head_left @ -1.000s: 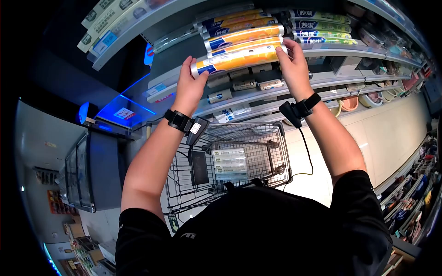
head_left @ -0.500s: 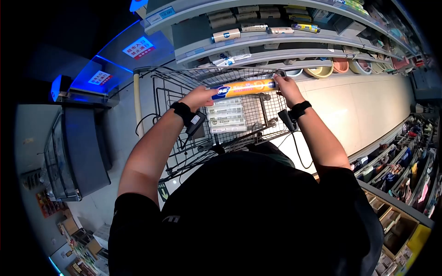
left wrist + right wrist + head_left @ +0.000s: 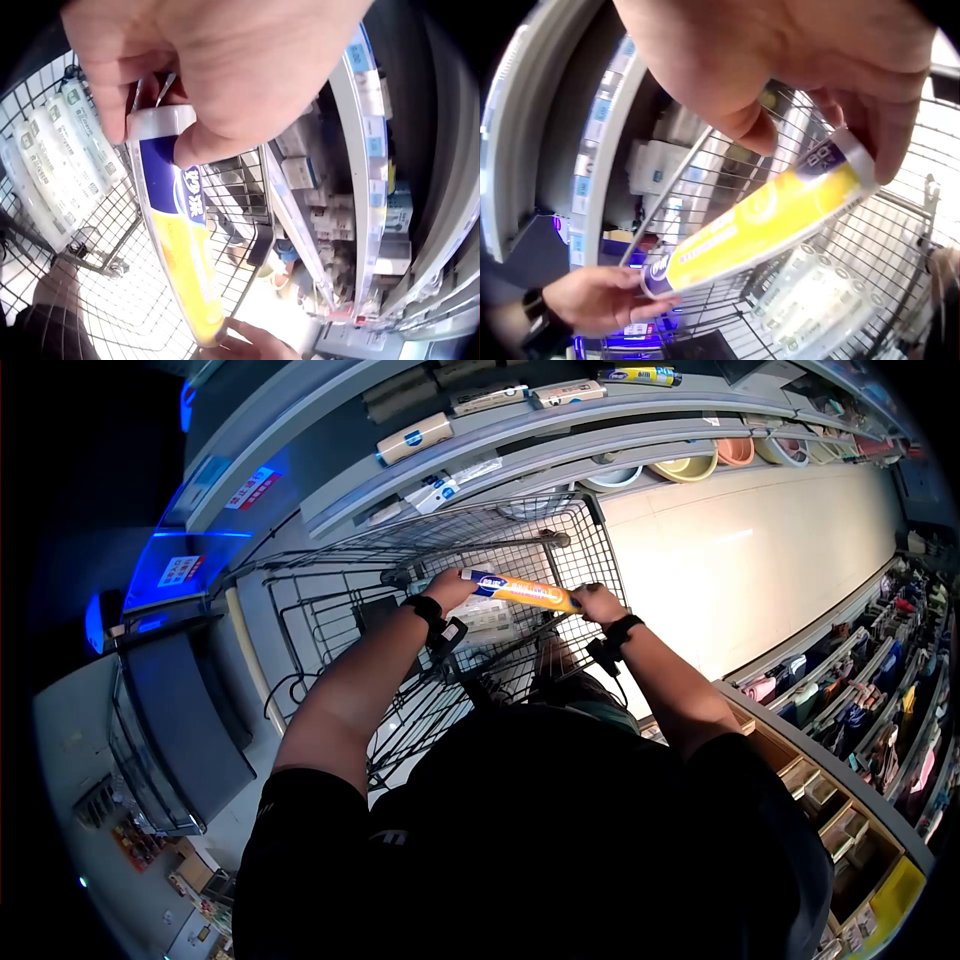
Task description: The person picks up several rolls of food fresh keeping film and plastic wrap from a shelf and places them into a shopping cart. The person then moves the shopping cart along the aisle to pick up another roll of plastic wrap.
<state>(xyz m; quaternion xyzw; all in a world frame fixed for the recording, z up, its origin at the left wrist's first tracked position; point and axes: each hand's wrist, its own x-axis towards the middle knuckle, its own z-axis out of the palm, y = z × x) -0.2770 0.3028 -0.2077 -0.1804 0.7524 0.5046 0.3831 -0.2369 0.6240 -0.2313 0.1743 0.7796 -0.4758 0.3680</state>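
Observation:
A long yellow-and-blue wrapped roll (image 3: 525, 592) hangs over the wire shopping cart (image 3: 607, 555), slanting slightly down toward its right end in the head view. My left hand (image 3: 455, 592) pinches its left end, with the thumb on the blue band in the left wrist view. At the other end is my right hand (image 3: 598, 603), its fingers wrapped about the tip (image 3: 859, 154). Several white packaged rolls (image 3: 64, 161) lie side by side on the cart floor below, partly covered by the yellow roll and left hand in the head view.
Shelves run along the far side, with a beige roll (image 3: 415, 438) and a yellow-and-blue roll (image 3: 640, 376) on one tier. Plastic basins (image 3: 687, 465) stand beneath. Racks of packaged goods (image 3: 880, 690) line the right. A blue-lit panel (image 3: 185, 570) is at left.
Both hands have brought the yellow roll from the shelf down over the cart, and it now tilts lower at the right. The head view has turned downward and the cart appears rotated.

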